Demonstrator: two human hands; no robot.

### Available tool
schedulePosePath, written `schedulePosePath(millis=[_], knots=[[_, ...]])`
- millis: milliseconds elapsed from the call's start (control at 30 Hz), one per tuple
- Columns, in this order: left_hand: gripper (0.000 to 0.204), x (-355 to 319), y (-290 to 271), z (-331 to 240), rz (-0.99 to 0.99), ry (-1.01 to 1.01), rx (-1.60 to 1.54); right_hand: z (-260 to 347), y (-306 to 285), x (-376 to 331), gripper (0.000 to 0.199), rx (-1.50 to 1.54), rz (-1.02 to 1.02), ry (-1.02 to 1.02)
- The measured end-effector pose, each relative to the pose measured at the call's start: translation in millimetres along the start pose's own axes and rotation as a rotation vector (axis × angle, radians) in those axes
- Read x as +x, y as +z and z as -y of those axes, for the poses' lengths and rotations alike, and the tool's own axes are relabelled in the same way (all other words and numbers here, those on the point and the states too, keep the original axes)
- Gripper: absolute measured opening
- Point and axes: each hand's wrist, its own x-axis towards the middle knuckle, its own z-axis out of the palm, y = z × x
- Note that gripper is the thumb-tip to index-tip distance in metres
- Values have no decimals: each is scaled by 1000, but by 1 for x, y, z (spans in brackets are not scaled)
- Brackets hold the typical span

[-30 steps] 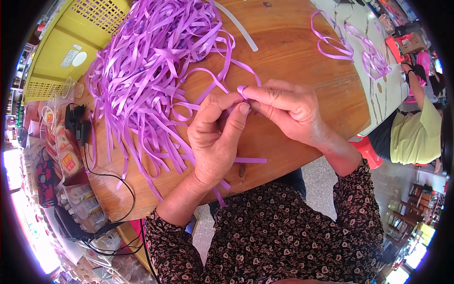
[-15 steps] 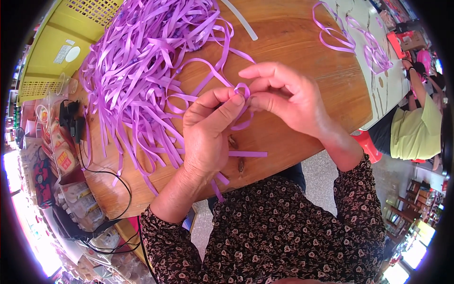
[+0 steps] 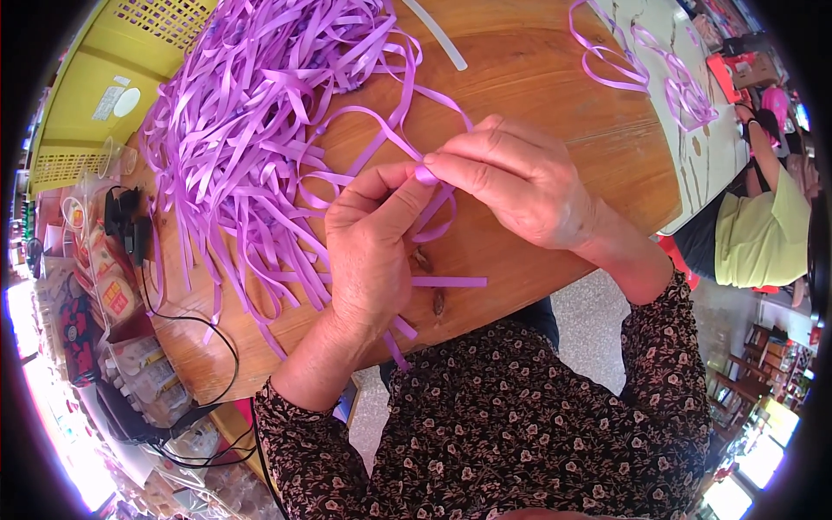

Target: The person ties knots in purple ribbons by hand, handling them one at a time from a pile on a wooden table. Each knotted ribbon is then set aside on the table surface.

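Ribbon strip (image 3: 426, 175) sits pinched between our left hand (image 3: 368, 251) and right hand (image 3: 520, 182), above the round wooden table (image 3: 537, 78). We judge steady tension keeps the fold tight. Left of the table: small orange-labelled packets (image 3: 108, 290); beyond, a yellow basket (image 3: 95, 87) bearing white labels.

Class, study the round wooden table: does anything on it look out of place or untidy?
Mostly the purple ribbon heap: a loose tangle, with strands hanging over the wooden table edge. Both the left hand and right hand pinch one strand. Nothing looks damaged.
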Motion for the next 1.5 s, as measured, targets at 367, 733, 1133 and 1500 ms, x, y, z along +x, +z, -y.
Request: schedulePosePath(millis=[367, 733, 1133, 1500], knots=[[9, 7, -7, -5, 153, -120, -115, -17, -3, 13, 34, 244, -49, 58], [11, 3, 0, -5, 65, 38, -26, 3, -10, 12, 20, 542, -13, 409], [7, 0, 2, -2, 151, 240, 0, 8, -2, 14, 8, 1270, -22, 1011], [7, 2, 1, -3, 225, 158, -256, 16, -9, 22, 13, 1367, -21, 969]])
